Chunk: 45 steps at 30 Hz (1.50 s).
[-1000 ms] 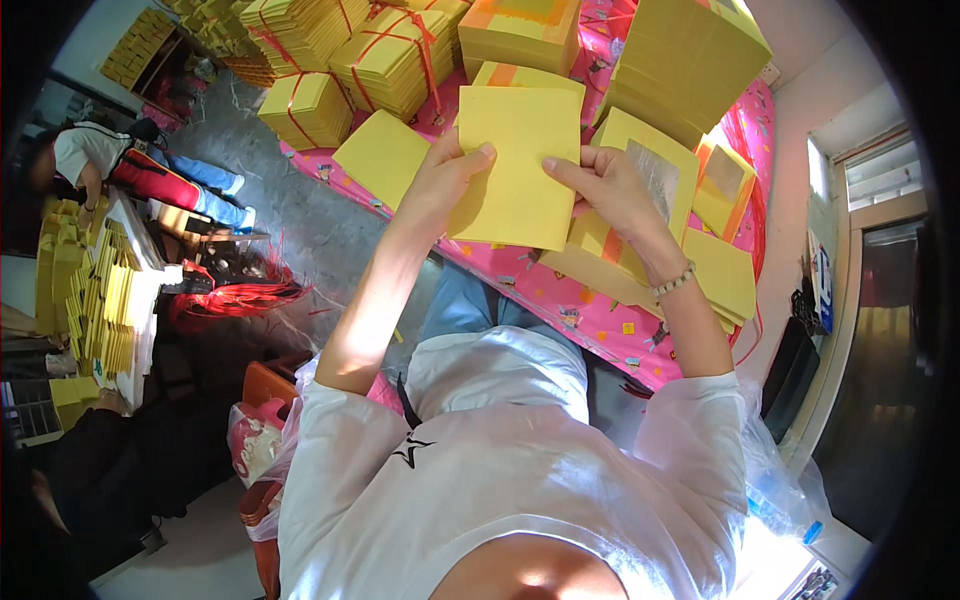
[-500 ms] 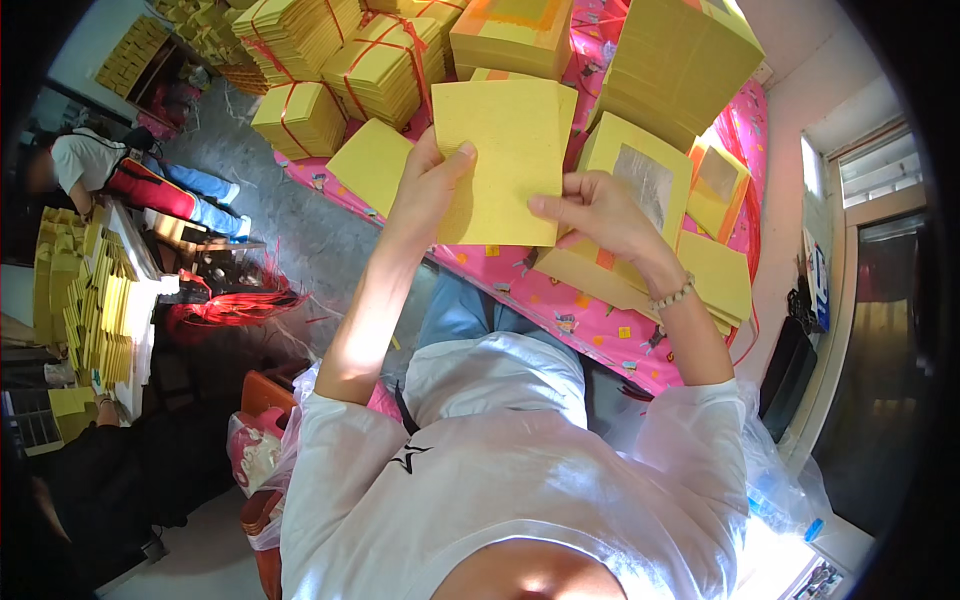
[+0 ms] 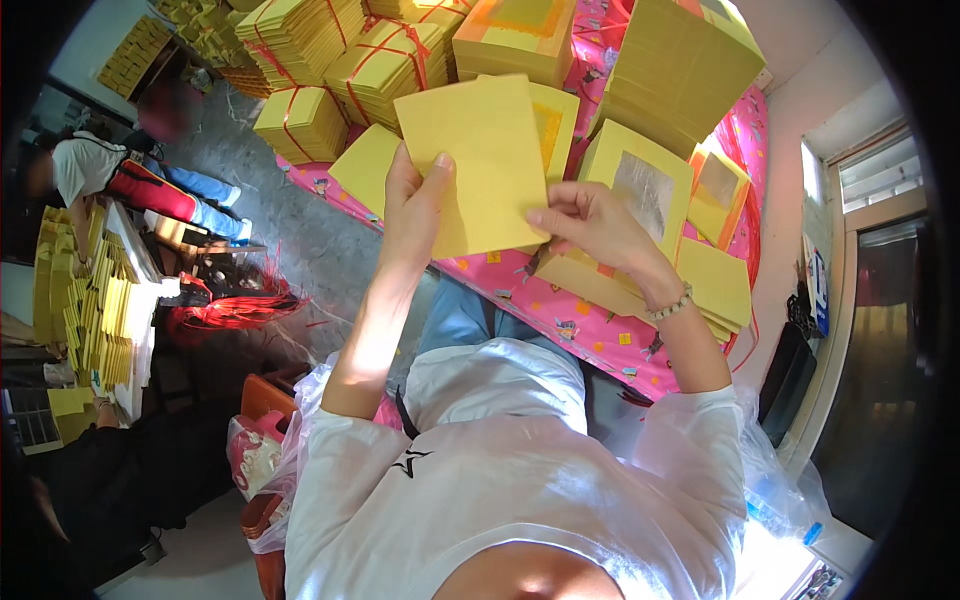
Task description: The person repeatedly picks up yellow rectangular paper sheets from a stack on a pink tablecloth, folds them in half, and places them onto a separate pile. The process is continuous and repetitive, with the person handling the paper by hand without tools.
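Note:
A flat yellow paper sheet [image 3: 475,165], or a thin stack of them, is held up in front of me, slightly tilted. My left hand [image 3: 412,205] grips its left edge, thumb on the face and fingers behind. At the lower right edge, my right hand [image 3: 605,225], wearing a beaded bracelet, pinches the paper between thumb and curled fingers. Behind it shows a yellow piece with an orange-bordered panel [image 3: 550,130]. Beside my right hand lies a yellow stack with a silvery patch [image 3: 643,185]. How many sheets I hold cannot be made out.
Bundles tied with red string [image 3: 390,70] stand at the far side of the pink patterned tablecloth [image 3: 560,310]. A tall yellow block [image 3: 680,75] rises at far right. Leftward, people work at another table [image 3: 140,330] by red strings [image 3: 235,305]. A red-brown chair [image 3: 268,395] stands near my left.
The held paper has shifted left and tilted counterclockwise, uncovering the orange-bordered piece behind it. My left hand has moved slightly left with it. At the left, a co-worker's arm reaches onto the other table.

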Each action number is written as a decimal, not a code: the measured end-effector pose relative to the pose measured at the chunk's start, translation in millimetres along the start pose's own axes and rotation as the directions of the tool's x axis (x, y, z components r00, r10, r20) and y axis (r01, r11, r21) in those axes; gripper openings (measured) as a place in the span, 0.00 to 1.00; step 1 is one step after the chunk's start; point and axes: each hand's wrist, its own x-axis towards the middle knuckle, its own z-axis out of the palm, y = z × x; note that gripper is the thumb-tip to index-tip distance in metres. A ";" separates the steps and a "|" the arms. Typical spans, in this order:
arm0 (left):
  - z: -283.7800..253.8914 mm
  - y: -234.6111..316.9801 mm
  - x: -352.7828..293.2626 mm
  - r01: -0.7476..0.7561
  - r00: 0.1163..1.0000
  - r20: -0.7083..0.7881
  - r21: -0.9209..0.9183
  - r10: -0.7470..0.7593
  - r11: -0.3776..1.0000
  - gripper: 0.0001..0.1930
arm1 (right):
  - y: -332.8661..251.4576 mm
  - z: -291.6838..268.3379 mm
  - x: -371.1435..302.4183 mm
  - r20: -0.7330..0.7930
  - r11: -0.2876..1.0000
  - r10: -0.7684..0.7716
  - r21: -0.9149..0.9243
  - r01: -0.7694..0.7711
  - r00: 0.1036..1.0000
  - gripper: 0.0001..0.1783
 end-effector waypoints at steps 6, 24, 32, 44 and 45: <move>-7.2 -7.2 -27.4 0.110 0.990 0.087 0.009 -0.110 0.994 0.17 | -2.0 -3.5 20.5 -0.196 0.990 -0.102 0.075 0.118 0.975 0.17; -124.4 -18.8 -10.2 0.160 0.958 -0.204 -0.199 -0.201 0.967 0.19 | 10.8 -3.8 19.7 -0.087 0.705 -0.466 -0.638 0.310 0.881 0.18; -169.4 -58.4 43.4 0.159 0.891 -0.396 -0.182 -0.221 0.970 0.18 | 18.3 8.7 18.0 0.051 0.371 -0.453 -0.897 0.240 0.890 0.26; -180.7 -114.7 61.0 0.243 0.856 -0.436 -0.134 -0.277 0.961 0.17 | 16.7 15.9 24.0 0.045 0.280 -0.378 -0.946 0.161 0.925 0.26; -186.2 -119.1 59.7 0.248 0.859 -0.430 -0.125 -0.278 0.961 0.18 | 15.5 15.9 24.7 0.050 0.279 -0.373 -0.946 0.164 0.926 0.25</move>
